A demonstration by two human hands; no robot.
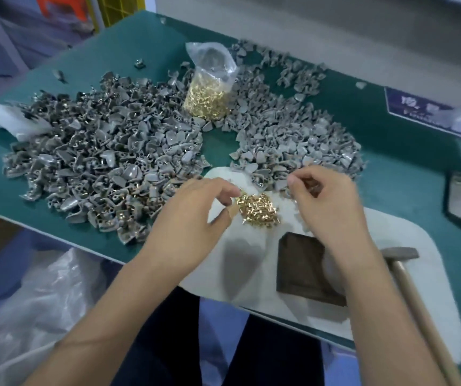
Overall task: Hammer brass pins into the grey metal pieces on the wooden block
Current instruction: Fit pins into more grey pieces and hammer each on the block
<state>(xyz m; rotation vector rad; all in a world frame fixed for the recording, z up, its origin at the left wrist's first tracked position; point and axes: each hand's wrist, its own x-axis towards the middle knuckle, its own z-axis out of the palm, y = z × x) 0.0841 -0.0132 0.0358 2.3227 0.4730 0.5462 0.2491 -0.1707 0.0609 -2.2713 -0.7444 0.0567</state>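
Head view. Left hand (195, 207) and right hand (326, 199): both picking at loose pins (257, 210) on white pad (407, 274); whether either grip is pinching a pin, cannot tell. Block (304, 268): lying bare. Hammer (407, 274): lying untouched. Grey pieces (98, 162): lying heaped on worktop (390, 121), left heap apparently pinned, right heap waiting.

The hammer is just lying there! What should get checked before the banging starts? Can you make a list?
1. Wooden block in reach, near edge of the white pad: ok.
2. Grey metal piece on the block: not ok, its top is bare.
3. Brass pin picked: cannot tell; left hand fingertips touch the loose pin pile, blurred.
4. Right hand free for the hammer: cannot tell; fingers curled, maybe pinching something.
5. Hammer handy: ok, lying right of the block.
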